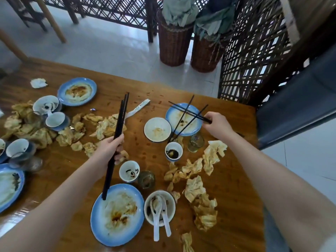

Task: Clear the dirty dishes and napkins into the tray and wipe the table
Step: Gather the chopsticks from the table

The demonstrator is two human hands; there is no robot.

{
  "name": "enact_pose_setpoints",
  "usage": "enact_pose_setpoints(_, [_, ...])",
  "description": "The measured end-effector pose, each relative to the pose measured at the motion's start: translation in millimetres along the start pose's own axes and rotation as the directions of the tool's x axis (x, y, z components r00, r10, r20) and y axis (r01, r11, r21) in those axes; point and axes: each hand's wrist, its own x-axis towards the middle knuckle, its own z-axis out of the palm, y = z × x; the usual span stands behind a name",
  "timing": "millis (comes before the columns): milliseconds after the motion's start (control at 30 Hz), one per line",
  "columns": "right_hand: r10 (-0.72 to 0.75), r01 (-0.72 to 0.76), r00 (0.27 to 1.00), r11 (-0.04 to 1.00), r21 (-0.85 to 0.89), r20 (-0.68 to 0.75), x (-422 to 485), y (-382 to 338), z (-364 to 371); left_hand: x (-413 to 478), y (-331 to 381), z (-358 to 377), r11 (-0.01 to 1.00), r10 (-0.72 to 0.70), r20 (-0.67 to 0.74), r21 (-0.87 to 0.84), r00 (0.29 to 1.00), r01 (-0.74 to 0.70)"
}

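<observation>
Head view: collecting chopsticks off the dirty dishes, with the clearing barely begun.

Loose chopsticks [189, 112] lie crossed on a blue-rimmed plate [195, 127] at about 1 o'clock. The right hand [217, 125] pinches the ends of some at the plate's 3 o'clock rim. The left hand [111, 149] is wrapped round a bundle of chopsticks [120, 122] at centre. Crumpled napkins [198, 190] and used bowls [157, 130] litter the table [234, 115]; no tray shows. The next move probably calls for lifting the pinched sticks clear and adding them to the bundle.

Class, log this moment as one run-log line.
left hand: holds chopstick bundle | right hand: pinches chopsticks on blue-rimmed plate | crumpled napkins: scattered on table | tray: not in view
</observation>
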Motion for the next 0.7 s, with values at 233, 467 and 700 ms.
enact_pose_setpoints(233, [-0.112,0.171,0.971,0.943,-0.285,0.212,59,0,29,14,-17,-35,0.999,-0.02,-0.073,-0.042,0.997,0.017])
enact_pose_setpoints(467, [-0.153,0.284,0.914,0.902,-0.325,0.375,90,1,54,21,-33,-54,0.996,-0.055,-0.149,-0.077,0.987,0.044])
enact_pose_setpoints(700, [-0.225,0.342,0.914,0.875,-0.343,0.337,95,-7,51,19,-34,-60,0.992,-0.073,-0.172,-0.116,0.982,0.054])
